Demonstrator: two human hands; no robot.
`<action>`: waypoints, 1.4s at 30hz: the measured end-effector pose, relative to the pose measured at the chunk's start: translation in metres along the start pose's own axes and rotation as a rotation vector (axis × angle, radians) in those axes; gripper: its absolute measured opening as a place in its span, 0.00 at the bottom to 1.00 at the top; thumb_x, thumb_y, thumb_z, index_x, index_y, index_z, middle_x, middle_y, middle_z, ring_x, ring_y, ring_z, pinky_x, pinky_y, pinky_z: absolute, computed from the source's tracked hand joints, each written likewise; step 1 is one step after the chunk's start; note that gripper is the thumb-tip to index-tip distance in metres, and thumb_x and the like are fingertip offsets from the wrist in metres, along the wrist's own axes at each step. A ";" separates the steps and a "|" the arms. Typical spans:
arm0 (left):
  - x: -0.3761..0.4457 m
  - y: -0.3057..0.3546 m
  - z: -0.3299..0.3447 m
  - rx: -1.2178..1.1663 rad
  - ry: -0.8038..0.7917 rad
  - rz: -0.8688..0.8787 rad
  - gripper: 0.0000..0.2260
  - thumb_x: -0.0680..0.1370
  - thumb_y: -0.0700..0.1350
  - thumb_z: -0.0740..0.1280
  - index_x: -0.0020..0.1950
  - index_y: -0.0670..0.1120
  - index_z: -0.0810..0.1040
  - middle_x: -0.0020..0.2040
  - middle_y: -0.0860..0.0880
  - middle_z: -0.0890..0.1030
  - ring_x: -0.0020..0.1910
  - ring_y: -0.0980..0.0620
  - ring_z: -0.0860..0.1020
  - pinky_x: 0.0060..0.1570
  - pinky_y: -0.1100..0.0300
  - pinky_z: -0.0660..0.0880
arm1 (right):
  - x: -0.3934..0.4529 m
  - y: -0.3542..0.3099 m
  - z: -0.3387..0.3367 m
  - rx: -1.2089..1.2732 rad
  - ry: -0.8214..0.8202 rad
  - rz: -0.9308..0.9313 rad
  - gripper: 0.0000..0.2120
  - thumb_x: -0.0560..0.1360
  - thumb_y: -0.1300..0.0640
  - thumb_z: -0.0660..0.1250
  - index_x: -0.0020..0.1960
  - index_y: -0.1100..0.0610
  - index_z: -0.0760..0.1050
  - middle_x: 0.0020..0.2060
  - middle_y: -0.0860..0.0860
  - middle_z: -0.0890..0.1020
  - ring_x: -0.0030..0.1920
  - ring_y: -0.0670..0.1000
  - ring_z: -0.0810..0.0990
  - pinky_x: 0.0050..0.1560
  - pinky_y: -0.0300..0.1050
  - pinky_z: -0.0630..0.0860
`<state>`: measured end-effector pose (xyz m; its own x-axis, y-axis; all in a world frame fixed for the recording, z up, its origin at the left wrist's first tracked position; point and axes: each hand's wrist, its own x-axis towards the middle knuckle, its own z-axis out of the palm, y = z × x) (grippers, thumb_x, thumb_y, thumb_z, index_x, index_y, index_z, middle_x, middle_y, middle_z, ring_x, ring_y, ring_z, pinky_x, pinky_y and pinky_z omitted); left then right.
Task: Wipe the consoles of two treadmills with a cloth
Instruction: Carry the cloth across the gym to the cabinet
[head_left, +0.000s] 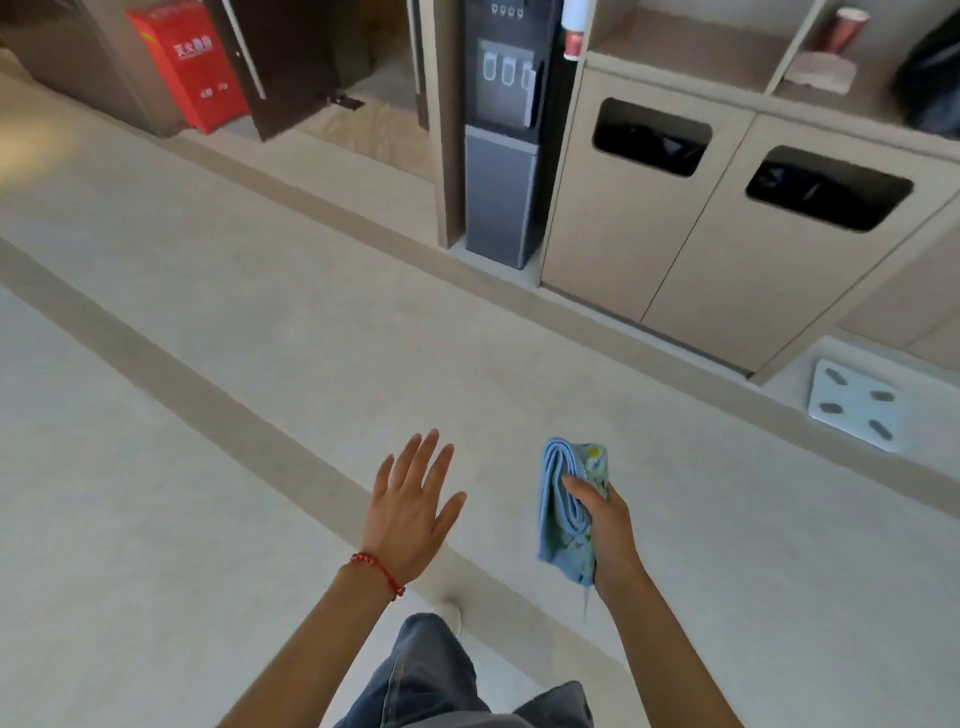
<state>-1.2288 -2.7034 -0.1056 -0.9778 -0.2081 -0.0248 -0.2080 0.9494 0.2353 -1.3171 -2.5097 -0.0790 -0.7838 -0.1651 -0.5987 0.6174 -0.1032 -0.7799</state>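
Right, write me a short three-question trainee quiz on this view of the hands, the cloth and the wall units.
1. True or false: the left hand holds the cloth.
2. Which stands nearest the red box?
A. the water dispenser
B. the floor scale
C. the two bin openings
3. Fill the blank: no ____ console shows in this view.

Key
1. False: the right hand has the folded cloth in its grip; the left is open, fingers spread.
2. A.
3. treadmill.
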 end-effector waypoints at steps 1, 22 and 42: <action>0.016 -0.006 -0.003 -0.001 0.003 0.036 0.28 0.82 0.59 0.44 0.67 0.42 0.72 0.67 0.41 0.73 0.64 0.39 0.72 0.58 0.40 0.67 | 0.007 -0.004 0.005 0.027 0.024 -0.006 0.04 0.74 0.62 0.66 0.48 0.57 0.77 0.41 0.55 0.81 0.41 0.55 0.79 0.47 0.50 0.76; 0.301 0.040 0.016 -0.097 -0.061 0.369 0.26 0.82 0.59 0.44 0.68 0.43 0.67 0.67 0.39 0.71 0.65 0.39 0.70 0.59 0.40 0.67 | 0.177 -0.118 -0.011 0.255 0.306 -0.064 0.04 0.75 0.62 0.64 0.47 0.57 0.77 0.41 0.57 0.81 0.41 0.56 0.80 0.43 0.47 0.77; 0.635 0.115 0.022 -0.109 -0.031 0.396 0.26 0.81 0.59 0.44 0.69 0.43 0.65 0.68 0.39 0.71 0.66 0.39 0.69 0.60 0.40 0.64 | 0.433 -0.340 -0.031 0.228 0.277 -0.129 0.04 0.75 0.62 0.64 0.47 0.57 0.77 0.40 0.56 0.81 0.39 0.55 0.80 0.38 0.45 0.79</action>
<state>-1.8740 -2.7212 -0.1157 -0.9823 0.1775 0.0599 0.1873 0.9237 0.3342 -1.8687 -2.5153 -0.0786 -0.8253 0.1316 -0.5491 0.4870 -0.3262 -0.8102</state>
